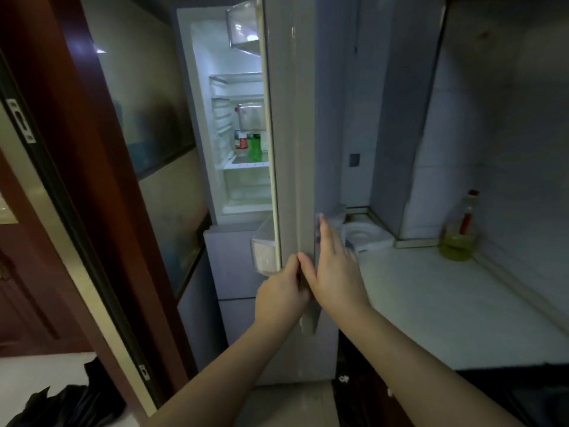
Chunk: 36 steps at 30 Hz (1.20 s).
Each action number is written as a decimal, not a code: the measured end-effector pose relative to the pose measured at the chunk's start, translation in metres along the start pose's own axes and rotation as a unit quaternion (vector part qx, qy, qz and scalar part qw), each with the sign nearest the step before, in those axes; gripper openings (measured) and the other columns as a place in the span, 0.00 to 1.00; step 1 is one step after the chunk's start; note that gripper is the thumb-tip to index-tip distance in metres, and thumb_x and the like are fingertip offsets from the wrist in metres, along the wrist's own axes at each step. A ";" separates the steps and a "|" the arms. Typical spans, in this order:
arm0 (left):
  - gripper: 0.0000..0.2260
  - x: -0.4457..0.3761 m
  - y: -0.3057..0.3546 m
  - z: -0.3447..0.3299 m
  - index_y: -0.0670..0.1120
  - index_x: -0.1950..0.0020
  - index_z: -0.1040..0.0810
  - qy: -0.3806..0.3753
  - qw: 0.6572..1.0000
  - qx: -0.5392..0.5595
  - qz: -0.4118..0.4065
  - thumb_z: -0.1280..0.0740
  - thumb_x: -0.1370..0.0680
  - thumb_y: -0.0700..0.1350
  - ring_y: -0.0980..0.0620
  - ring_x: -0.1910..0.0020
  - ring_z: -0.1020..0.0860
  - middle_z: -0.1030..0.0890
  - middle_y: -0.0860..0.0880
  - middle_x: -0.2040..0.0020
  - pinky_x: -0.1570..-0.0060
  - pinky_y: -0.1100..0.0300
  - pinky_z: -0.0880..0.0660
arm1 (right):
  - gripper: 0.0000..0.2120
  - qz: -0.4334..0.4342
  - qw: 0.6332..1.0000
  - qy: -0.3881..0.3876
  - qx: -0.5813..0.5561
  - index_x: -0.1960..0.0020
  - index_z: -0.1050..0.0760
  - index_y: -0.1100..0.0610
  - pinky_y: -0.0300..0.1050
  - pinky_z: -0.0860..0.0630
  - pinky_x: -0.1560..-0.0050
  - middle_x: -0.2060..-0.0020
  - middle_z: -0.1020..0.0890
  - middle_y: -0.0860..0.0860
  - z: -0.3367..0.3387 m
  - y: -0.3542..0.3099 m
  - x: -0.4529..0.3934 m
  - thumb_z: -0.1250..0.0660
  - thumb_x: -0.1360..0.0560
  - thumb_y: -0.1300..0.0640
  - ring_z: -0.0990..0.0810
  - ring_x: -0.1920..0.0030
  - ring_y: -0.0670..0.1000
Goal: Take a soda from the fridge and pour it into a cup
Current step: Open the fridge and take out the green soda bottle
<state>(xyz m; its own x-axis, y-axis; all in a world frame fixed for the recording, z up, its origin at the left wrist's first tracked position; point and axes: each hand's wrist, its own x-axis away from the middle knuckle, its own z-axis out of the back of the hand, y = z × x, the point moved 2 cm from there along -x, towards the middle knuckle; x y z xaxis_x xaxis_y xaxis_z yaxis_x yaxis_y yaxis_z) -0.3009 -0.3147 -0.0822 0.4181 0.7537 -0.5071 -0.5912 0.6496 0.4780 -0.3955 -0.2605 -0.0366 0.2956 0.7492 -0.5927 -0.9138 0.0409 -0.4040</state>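
Both forearms reach up; left hand [281,291] grip clamped on fridge door [292,149] edge, right hand [335,266] flat, fingers apart. Beyond, green soda bottle [254,147] could topple if yanked.

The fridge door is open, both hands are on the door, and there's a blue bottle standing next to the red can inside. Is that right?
Almost. The bottle inside the fridge is green, not blue; the head view shows it beside the red can. The rest holds: the fridge door is open, the left hand grips its edge and the right hand lies flat against it.
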 end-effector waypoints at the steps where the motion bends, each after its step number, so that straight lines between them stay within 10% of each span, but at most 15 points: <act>1: 0.05 0.001 0.008 -0.002 0.51 0.52 0.34 -0.009 1.000 -0.006 -0.013 0.41 0.21 0.50 0.47 0.67 0.23 0.23 0.51 0.65 0.71 0.54 0.31 | 0.35 -0.005 1.000 0.001 0.002 0.22 0.54 0.53 0.46 0.38 0.32 0.26 0.36 0.51 0.008 0.008 0.003 0.39 0.21 0.47 0.33 0.30 0.54; 9: 0.09 0.007 0.057 -0.019 0.50 0.46 0.29 -0.118 0.981 -0.060 -0.145 0.41 0.21 0.54 0.49 0.55 0.20 0.18 0.52 0.52 0.59 0.55 0.26 | 0.35 -0.094 0.995 0.025 0.008 0.22 0.55 0.53 0.49 0.31 0.37 0.26 0.35 0.51 0.050 0.063 0.026 0.40 0.22 0.51 0.29 0.34 0.56; 19: 0.13 -0.028 0.053 -0.041 0.46 0.44 0.24 0.052 0.972 -0.099 -0.209 0.36 0.28 0.47 0.45 0.49 0.24 0.23 0.47 0.46 0.50 0.52 0.28 | 0.34 -0.083 0.980 0.138 0.115 0.21 0.53 0.54 0.51 0.45 0.27 0.23 0.47 0.53 0.087 0.097 0.054 0.40 0.22 0.55 0.47 0.24 0.53; 25: 0.22 -0.028 0.032 -0.064 0.44 0.36 0.26 -0.019 0.965 -0.151 -0.214 0.41 0.28 0.49 0.44 0.40 0.24 0.22 0.46 0.39 0.39 0.52 0.32 | 0.28 0.055 0.989 0.005 0.136 0.23 0.43 0.56 0.51 0.39 0.27 0.25 0.38 0.52 0.073 0.105 0.055 0.46 0.24 0.57 0.41 0.25 0.51; 36: 0.25 -0.050 0.062 -0.089 0.47 0.31 0.26 -0.095 0.935 -0.124 -0.317 0.36 0.29 0.47 0.47 0.43 0.23 0.21 0.50 0.42 0.41 0.54 0.26 | 0.32 -0.098 0.967 -0.017 0.235 0.26 0.37 0.62 0.52 0.44 0.28 0.27 0.35 0.58 0.063 0.145 0.046 0.32 0.28 0.57 0.37 0.26 0.56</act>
<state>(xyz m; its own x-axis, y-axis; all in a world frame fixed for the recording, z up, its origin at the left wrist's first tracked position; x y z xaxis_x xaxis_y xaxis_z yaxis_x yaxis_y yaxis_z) -0.4196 -0.3208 -0.0913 0.8402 0.2442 -0.4841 -0.3144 0.9469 -0.0680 -0.5318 -0.1785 -0.0781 0.4738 0.7180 -0.5099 -0.8693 0.4739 -0.1405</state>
